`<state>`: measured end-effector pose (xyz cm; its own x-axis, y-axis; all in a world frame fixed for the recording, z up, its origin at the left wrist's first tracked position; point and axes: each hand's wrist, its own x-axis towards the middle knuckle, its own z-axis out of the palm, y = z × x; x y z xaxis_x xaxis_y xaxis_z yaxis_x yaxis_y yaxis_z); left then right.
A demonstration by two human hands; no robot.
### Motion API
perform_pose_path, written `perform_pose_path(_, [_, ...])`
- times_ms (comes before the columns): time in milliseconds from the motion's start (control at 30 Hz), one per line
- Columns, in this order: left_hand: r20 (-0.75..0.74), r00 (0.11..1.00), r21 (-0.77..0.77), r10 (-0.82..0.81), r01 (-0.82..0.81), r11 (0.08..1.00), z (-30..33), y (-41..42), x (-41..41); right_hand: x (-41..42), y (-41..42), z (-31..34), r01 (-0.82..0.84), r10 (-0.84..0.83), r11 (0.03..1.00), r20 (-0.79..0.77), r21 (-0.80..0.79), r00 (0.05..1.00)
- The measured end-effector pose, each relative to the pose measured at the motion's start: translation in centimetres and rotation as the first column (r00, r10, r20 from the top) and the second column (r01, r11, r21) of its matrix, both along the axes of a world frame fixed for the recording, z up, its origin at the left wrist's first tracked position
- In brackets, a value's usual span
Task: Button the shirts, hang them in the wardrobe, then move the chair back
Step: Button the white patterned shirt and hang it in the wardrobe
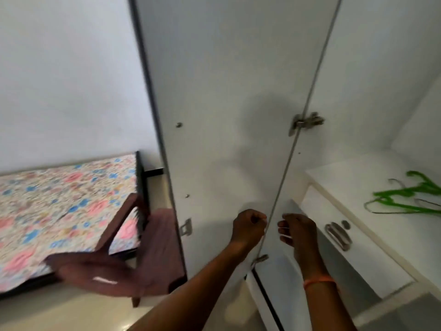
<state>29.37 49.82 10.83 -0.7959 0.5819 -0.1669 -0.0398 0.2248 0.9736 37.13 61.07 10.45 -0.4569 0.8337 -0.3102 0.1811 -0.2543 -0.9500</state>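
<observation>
Wardrobe (358, 68) stands open, its door (226, 103) swung out to the left, inner face toward the camera. Both hands are raised in front of the hinge line, near the lower part of the door.

Left hand (249, 226): fingers curled into a loose fist; no object can be made out in it. Right hand (298, 229): fingers curled likewise, an orange band on the wrist; thin pale lines cross the fingers (thread or a reflection, cannot tell which). Neither hand touches the door as far as can be seen.

No shirts are in view, neither hanging nor in hand. Green hangers (405, 197) lie bare on the wardrobe shelf (346, 182) at the right, above a drawer (353, 254) with a metal handle. No rail is visible.

The chair (133, 259) stands to the left beside the bed (59, 199), partly hidden behind the door, blurred.

Judgement: the step in hand is at the wardrobe, either fetching hangers or finishing there; the frame does not settle which. If shirts remain, the next move calls for a reach right to the shelf to lift one hanger free of the tangled pile. If all are hung out of view, the door wants closing, then a turn left to grip the chair by its back.
</observation>
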Motion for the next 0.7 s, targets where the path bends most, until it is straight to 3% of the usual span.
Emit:
perform_pose_path(233, [-0.024,0.988,0.003,0.15,-0.15,0.989,0.1,-9.6,-1.4,-4.1,-8.8,-1.4,-0.247,0.248,0.969,0.046,-0.028,0.968])
perform_pose_path(433, [-0.07,0.995,-0.006,0.069,-0.07,0.998,0.7,-17.7,-3.1,-7.0,-18.2,1.2,-0.353,0.35,0.936,0.104,0.007,0.931])
perform_pose_path(700, [-0.134,0.969,0.032,0.207,-0.204,0.978,-0.5,-32.7,-8.4,-10.4,-29.7,0.1,0.0,0.002,0.998,-0.039,0.055,0.999])
